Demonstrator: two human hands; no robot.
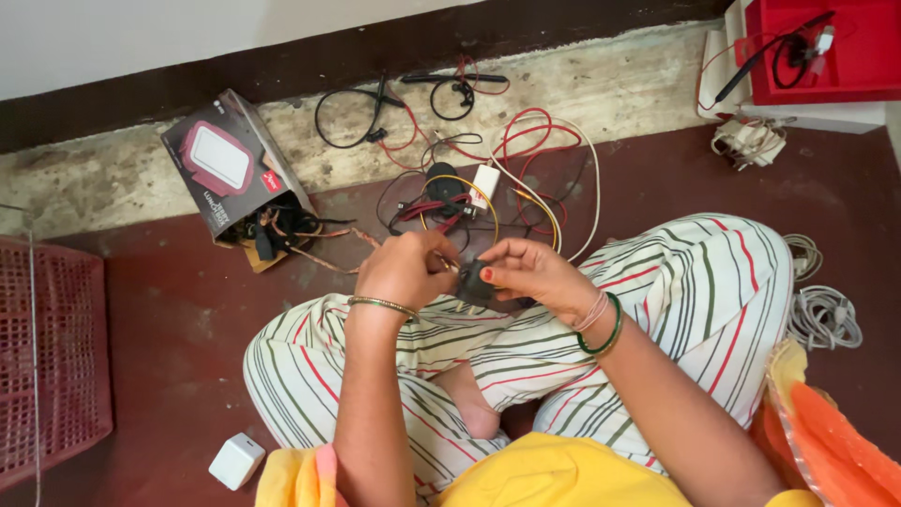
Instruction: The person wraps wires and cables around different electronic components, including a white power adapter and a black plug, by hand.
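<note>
L hand [405,268] & R hand [533,272] hold small dark part [475,283], details unclear.

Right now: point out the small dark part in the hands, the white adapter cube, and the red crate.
small dark part [476,282], head view, its dark body between the hands
white adapter cube [236,460], head view, top face
red crate [52,366], head view, mesh side wall

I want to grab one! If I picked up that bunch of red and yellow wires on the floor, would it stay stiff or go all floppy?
Probably floppy: the red and yellow wires lie in loose curling loops. They would likely drag neighbours along, since they cross over each other and the small white block. They look thin, so probably light.
</note>
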